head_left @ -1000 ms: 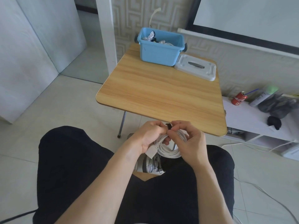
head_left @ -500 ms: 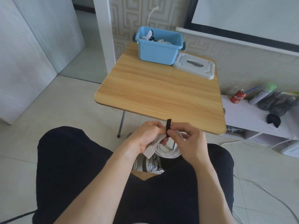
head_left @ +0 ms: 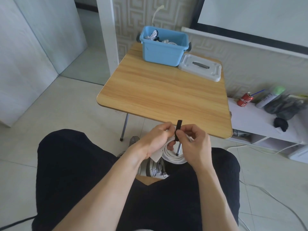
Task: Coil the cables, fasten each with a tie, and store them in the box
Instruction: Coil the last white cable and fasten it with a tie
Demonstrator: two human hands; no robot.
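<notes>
Above my lap, just in front of the table's near edge, I hold a coiled white cable (head_left: 174, 156). My left hand (head_left: 156, 140) grips the coil at its left side, and a white plug hangs below it. A black tie strap (head_left: 178, 130) stands upright across the coil, pinched by my right hand (head_left: 194, 141) between thumb and fingers. The blue box (head_left: 162, 48) sits at the far end of the wooden table (head_left: 165, 95), with several white cables inside.
The box's white lid (head_left: 200, 69) lies to the right of the box. A low white shelf (head_left: 260, 124) at the right carries a red can (head_left: 244, 100) and dark items. Loose white cords trail over the floor at the right. My shoes (head_left: 151, 169) are below.
The black tie has risen from a folded stub between my fingers to an upright strap. My hands have stayed at the coil.
</notes>
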